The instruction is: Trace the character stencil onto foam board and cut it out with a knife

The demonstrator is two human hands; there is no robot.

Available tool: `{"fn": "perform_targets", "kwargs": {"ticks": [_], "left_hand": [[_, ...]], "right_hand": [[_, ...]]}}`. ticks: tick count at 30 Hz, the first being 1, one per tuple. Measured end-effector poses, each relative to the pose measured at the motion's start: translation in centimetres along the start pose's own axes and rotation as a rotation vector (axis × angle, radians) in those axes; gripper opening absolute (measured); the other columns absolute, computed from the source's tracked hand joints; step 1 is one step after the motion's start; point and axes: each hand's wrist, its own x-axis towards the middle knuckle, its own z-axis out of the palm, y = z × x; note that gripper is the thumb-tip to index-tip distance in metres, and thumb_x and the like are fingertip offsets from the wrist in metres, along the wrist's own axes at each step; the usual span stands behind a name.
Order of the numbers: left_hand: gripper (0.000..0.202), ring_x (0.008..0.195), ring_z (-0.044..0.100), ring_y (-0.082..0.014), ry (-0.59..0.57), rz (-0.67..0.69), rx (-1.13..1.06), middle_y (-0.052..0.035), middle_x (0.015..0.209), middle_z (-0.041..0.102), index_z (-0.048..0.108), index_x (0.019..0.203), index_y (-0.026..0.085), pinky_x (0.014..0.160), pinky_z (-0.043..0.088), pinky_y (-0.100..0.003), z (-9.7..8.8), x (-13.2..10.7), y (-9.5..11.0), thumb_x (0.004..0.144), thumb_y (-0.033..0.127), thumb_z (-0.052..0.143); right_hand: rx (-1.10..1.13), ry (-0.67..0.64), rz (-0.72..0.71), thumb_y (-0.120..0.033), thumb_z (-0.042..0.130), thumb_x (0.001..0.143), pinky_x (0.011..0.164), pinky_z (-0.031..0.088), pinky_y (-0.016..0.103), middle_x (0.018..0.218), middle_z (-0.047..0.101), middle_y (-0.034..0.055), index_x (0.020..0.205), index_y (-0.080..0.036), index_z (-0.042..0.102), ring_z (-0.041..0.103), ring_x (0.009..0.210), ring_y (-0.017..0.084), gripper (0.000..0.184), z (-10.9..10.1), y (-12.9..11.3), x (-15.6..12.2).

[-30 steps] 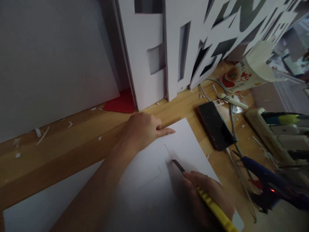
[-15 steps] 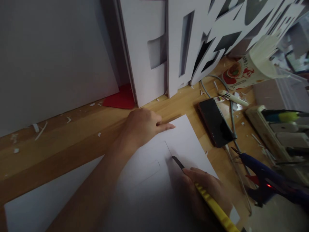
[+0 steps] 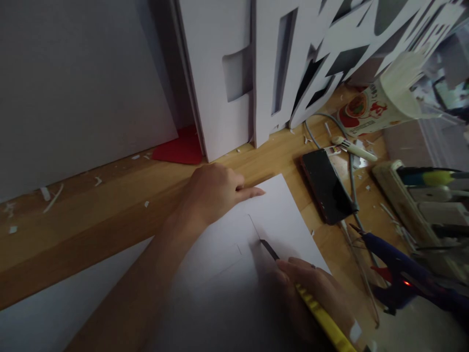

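Observation:
A white foam sheet (image 3: pixel 286 215) lies flat on the wooden table (image 3: pixel 91 220), with thin cut lines in it. My left hand (image 3: pixel 216 190) rests on the sheet's far edge, fingers curled and the forefinger stretched along the edge, pressing it down. My right hand (image 3: pixel 315 298) grips a yellow utility knife (image 3: pixel 322 318). Its dark blade (image 3: pixel 269 249) touches the sheet on a cut line near the middle.
White foam boards with cut-out letters (image 3: pixel 293 63) lean at the back, a plain board (image 3: pixel 73 83) at the left. A black phone (image 3: pixel 326 186), a cable, a plastic fork (image 3: pixel 353 149), a printed cup (image 3: pixel 381 105), a blue glue gun (image 3: pixel 403 274) and a power strip (image 3: pixel 414 205) crowd the right. A red scrap (image 3: pixel 178 146) lies behind.
The blade has slid a little nearer along the cut line. My left hand stays on the sheet's edge. The view has shifted slightly.

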Motion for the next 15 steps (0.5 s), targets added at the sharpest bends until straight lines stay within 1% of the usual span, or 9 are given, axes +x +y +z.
{"fn": "perform_targets", "kwargs": {"ticks": [2,6,10,15], "left_hand": [[0.063,0.049,0.031,-0.0095,0.007,0.001,0.004,0.0043,0.044,0.040,0.047,0.046,0.017,0.055,0.017,-0.030,0.08,-0.02,-0.02,0.083,0.067,0.059],[0.064,0.049,0.030,-0.0093,0.028,0.014,0.005,0.0045,0.044,0.039,0.046,0.045,0.017,0.055,0.017,-0.030,0.21,-0.02,-0.06,0.083,0.067,0.059],[0.064,0.048,0.031,-0.0090,0.019,0.014,0.003,0.0047,0.044,0.039,0.046,0.046,0.016,0.054,0.017,-0.030,0.12,-0.01,-0.03,0.083,0.067,0.059],[0.064,0.048,0.030,-0.0086,0.012,0.011,0.000,0.0051,0.043,0.038,0.046,0.045,0.016,0.054,0.017,-0.030,-0.04,-0.02,0.05,0.083,0.066,0.059]], "right_hand": [[-0.018,-0.003,0.008,-0.026,0.057,0.092,0.045,0.043,0.025,0.054,0.058,-0.0054,0.088,-0.027,0.062,0.053,0.040,0.013,0.007,-0.08,-0.04,0.01],[-0.038,-0.039,0.011,-0.028,0.055,0.094,0.046,0.044,0.025,0.052,0.055,-0.0055,0.088,-0.027,0.063,0.052,0.040,0.013,0.010,-0.32,-0.04,-0.05],[-0.077,-0.019,0.008,-0.025,0.059,0.091,0.047,0.045,0.026,0.058,0.063,-0.0023,0.087,-0.028,0.064,0.056,0.044,0.015,0.008,-0.51,0.04,-0.31],[-0.056,-0.007,0.038,-0.025,0.058,0.090,0.047,0.045,0.026,0.059,0.065,-0.0021,0.088,-0.029,0.065,0.060,0.049,0.016,0.009,-0.44,-0.09,-0.57]]}}
